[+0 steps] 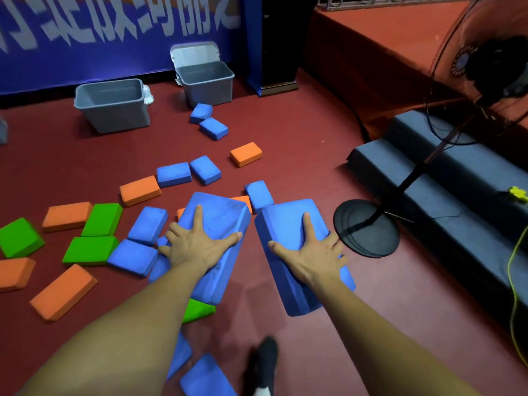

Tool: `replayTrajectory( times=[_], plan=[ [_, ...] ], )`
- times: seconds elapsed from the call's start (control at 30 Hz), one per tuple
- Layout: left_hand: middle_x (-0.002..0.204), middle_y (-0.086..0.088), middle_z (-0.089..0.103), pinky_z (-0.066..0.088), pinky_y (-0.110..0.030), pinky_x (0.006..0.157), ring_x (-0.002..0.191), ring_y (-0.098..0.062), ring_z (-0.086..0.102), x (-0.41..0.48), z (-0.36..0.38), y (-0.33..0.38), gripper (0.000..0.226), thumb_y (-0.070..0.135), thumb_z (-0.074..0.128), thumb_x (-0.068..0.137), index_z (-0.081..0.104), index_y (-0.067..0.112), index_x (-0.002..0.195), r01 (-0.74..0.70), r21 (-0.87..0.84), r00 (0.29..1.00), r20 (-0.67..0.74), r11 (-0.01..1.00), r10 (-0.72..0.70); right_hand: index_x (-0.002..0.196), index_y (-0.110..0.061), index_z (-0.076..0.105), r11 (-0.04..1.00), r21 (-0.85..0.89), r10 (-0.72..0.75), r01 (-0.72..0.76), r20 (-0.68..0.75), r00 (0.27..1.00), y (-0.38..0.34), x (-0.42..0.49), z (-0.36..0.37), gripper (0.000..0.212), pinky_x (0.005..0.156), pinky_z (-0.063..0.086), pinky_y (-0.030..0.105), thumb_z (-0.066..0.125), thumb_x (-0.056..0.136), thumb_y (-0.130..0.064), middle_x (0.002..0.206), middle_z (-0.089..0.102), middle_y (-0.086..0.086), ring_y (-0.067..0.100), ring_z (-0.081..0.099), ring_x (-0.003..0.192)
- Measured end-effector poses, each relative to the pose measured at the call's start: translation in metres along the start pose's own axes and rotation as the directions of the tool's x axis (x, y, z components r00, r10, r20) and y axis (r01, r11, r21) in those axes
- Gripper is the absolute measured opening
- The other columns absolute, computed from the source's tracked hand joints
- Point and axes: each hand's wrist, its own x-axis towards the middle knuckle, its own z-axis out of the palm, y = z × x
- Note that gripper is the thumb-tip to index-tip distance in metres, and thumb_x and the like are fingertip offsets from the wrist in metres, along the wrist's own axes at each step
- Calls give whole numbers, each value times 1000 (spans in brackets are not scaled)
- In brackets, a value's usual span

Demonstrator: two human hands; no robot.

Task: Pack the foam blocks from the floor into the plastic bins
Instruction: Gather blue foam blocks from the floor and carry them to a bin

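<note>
Bins [114, 115] beyond blocks [140, 190] on floor [285, 138]

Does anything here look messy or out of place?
Yes. Foam blocks lie scattered at all angles across the red floor, some overlapping, while the grey bin and the second bin by the wall show none inside. A yellow cord also trails loose on the right.

Bare red floor [300, 167] lies open on the right side, up to the right bin [208, 87]. The foam blocks [140, 190] crowd the left and middle, two just before that bin. At right stand a fan base [368, 232], black benches [457, 172] and a yellow cable [511, 272].
</note>
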Motion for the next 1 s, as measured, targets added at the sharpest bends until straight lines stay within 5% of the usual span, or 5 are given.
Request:
replayTrajectory(
  times=[1.0],
  plan=[
    [134,-19,35,27,-59,107,130,-38,35,512,-66,466,124,103,46,52,7,46,156,49,-87,998,-21,995,-51,156,-54,0,997,-45,-69,68,-11,998,-194,654,-204,118,115,19,57,45,58,-101,155,21,20,43,27,138]
  ],
)
